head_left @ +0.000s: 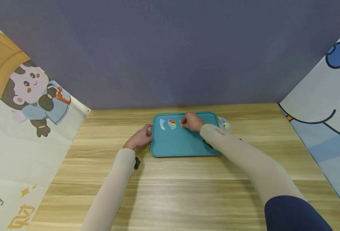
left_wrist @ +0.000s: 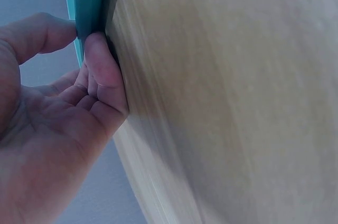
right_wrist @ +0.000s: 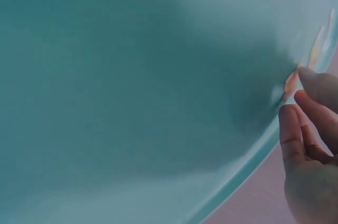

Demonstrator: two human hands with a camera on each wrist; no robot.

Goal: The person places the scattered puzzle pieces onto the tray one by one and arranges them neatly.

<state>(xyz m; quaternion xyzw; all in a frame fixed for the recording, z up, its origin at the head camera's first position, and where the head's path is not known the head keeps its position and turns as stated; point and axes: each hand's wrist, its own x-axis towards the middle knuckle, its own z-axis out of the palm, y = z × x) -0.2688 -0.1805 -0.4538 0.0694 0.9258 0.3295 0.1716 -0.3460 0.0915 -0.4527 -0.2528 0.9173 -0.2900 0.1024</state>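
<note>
A teal tray (head_left: pixel 184 141) lies on the wooden table. My left hand (head_left: pixel 141 137) is at its left edge; in the left wrist view the thumb and curled index finger of this hand (left_wrist: pixel 58 86) pinch the tray rim (left_wrist: pixel 91 2). Over the tray's upper middle, my right hand (head_left: pixel 192 122) pinches a small flat red-orange printed piece (head_left: pixel 181 123), partly hidden by the fingers. The right wrist view shows that piece (right_wrist: pixel 290 84) at the fingertips, against the tray. To its left lie a blue-and-yellow piece (head_left: pixel 162 124) and a red, yellow and blue piece (head_left: pixel 172 124).
More flat blue-and-yellow printed pieces (head_left: pixel 224 123) lie beside the tray's right edge, on the table (head_left: pixel 170 192). A grey-purple panel (head_left: pixel 170 54) rises behind the table. Cartoon-printed sheets stand along the left (head_left: pixel 2 144) and right (head_left: pixel 311 93) sides.
</note>
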